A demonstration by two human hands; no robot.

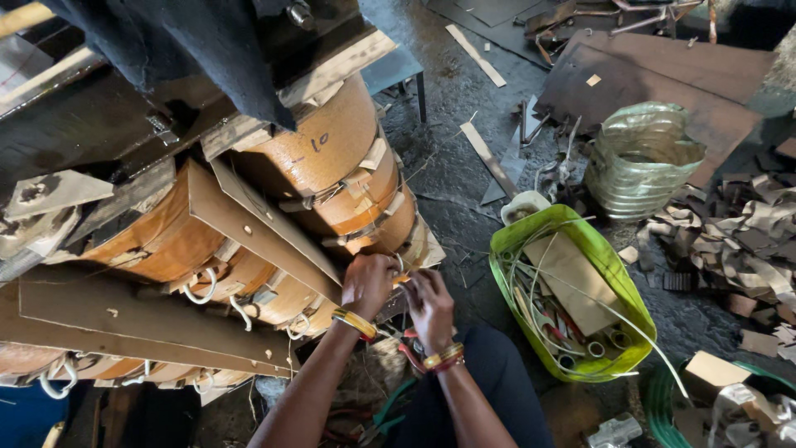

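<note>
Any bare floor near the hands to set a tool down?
Bare dark floor between the brown coils and the green tub, crossed only by wood strips. Crowded: the tub itself, the scrap pile right of it, and around both hands at the coils.

green tub (pixel 618 274) of tubes and card, right | crumpled plastic jug (pixel 643 158) beyond | card scraps (pixel 746 241) far right | wood strips (pixel 485 153) on floor

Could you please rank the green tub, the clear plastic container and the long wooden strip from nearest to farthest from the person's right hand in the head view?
From the right hand:
1. Green tub, just right.
2. Clear plastic container, upper right.
3. Long wooden strip, top, farthest.
</note>
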